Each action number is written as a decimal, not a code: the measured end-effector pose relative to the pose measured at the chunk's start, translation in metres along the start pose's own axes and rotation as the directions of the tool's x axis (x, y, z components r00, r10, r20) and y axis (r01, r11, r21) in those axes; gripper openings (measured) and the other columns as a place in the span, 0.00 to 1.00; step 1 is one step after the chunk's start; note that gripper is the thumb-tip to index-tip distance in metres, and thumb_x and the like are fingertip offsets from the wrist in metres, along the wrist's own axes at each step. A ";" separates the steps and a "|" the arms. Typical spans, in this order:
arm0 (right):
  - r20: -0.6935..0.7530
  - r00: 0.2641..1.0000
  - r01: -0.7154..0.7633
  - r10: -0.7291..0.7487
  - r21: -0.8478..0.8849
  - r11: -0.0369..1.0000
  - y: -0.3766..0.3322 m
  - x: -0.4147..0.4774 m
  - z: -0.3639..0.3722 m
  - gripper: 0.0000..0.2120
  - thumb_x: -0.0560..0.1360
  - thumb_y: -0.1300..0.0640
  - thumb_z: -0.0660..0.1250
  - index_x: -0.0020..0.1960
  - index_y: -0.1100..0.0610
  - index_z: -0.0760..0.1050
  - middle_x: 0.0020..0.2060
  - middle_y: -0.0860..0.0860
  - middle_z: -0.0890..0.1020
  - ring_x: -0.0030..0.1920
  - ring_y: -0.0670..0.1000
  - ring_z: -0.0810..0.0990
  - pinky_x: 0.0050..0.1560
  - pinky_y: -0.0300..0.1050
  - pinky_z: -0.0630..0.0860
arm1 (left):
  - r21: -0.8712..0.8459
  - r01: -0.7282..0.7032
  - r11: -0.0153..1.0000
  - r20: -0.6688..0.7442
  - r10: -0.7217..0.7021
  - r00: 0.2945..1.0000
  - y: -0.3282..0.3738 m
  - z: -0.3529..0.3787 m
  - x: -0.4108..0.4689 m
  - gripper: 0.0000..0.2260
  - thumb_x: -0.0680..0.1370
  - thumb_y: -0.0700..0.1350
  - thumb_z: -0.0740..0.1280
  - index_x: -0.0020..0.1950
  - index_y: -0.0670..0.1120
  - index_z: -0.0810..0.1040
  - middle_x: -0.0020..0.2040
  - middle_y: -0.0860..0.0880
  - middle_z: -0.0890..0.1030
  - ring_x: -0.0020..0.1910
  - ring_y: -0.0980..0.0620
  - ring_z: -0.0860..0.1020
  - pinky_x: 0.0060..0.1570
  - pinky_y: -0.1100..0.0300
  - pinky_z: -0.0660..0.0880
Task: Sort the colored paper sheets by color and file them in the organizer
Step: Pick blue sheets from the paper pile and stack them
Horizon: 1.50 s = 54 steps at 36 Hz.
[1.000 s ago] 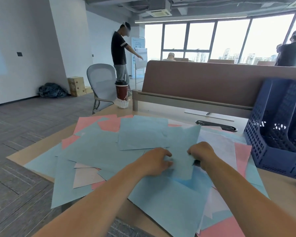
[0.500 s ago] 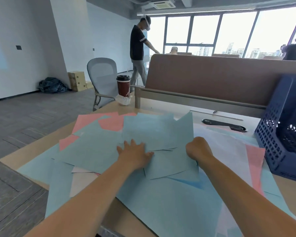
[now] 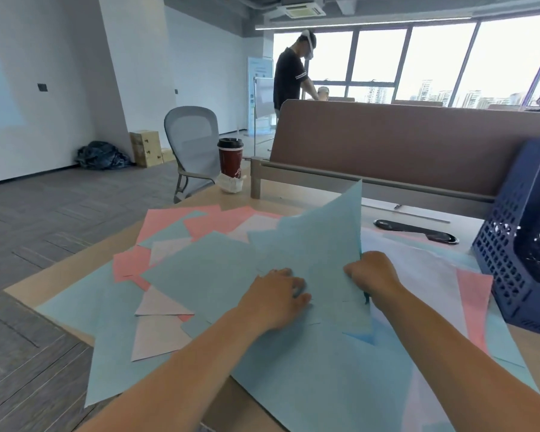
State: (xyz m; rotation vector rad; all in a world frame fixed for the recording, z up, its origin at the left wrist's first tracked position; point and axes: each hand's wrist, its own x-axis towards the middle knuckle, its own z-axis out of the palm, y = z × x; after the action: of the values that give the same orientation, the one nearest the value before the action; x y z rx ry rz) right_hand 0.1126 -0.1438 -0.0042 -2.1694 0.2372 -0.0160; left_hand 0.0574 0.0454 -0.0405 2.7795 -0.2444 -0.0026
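Light blue, pink and pale lilac paper sheets lie overlapping across the wooden desk. My right hand grips the edge of several blue sheets, whose far corner stands tilted up off the pile. My left hand rests on the blue sheets with fingers curled at their edge. Pink sheets show at the far left of the pile and another pink sheet lies at the right. The dark blue mesh organizer stands at the right edge of the desk, right of my right hand.
A red paper cup with a crumpled white bag stands at the desk's far left corner. A brown divider panel runs along the back. A black cable grommet sits behind the papers. A grey chair and a standing person are beyond.
The blue sheets in my right hand have been lifted, their far corner rising higher. My left hand has gone from flat with spread fingers to curled on the blue sheets.
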 end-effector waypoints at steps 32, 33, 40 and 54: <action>0.120 0.988 -0.096 0.097 -0.014 0.995 0.011 -0.019 -0.053 0.04 0.72 0.66 0.68 0.42 0.66 0.74 0.42 0.61 0.79 0.42 0.60 0.82 0.41 0.52 0.83 | -0.069 0.408 0.910 -0.104 -0.413 0.905 0.003 -0.020 -0.004 0.25 0.81 0.58 0.57 0.74 0.47 0.65 0.73 0.43 0.66 0.74 0.43 0.62 0.72 0.45 0.56; 0.085 0.992 -0.088 0.090 -0.028 0.996 0.012 -0.018 -0.052 0.05 0.73 0.64 0.68 0.40 0.64 0.73 0.40 0.60 0.79 0.43 0.61 0.81 0.41 0.52 0.82 | -0.074 0.432 0.899 -0.065 -0.437 0.897 0.003 -0.020 -0.002 0.26 0.80 0.59 0.56 0.74 0.47 0.64 0.73 0.43 0.66 0.73 0.42 0.63 0.72 0.44 0.57; 0.099 0.991 -0.082 0.091 -0.087 0.993 0.021 -0.007 -0.043 0.04 0.72 0.68 0.62 0.39 0.64 0.72 0.37 0.60 0.74 0.37 0.58 0.75 0.33 0.45 0.68 | -0.148 0.285 0.947 -0.045 -0.294 0.955 0.006 -0.011 -0.007 0.28 0.81 0.57 0.59 0.77 0.44 0.60 0.77 0.44 0.61 0.76 0.46 0.59 0.75 0.49 0.55; 0.058 0.998 -0.009 0.017 -0.142 0.990 0.020 -0.008 -0.050 0.07 0.70 0.67 0.65 0.46 0.67 0.79 0.44 0.63 0.82 0.46 0.62 0.81 0.43 0.50 0.77 | -0.282 0.358 0.890 -0.169 -0.414 0.895 0.006 -0.022 0.000 0.23 0.80 0.50 0.59 0.74 0.47 0.65 0.73 0.45 0.67 0.73 0.46 0.65 0.72 0.48 0.60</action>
State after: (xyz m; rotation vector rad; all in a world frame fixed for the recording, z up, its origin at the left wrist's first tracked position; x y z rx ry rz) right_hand 0.0960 -0.1941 0.0087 -2.3057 0.2241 0.0747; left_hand 0.0572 0.0470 -0.0175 2.5048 0.3525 0.1712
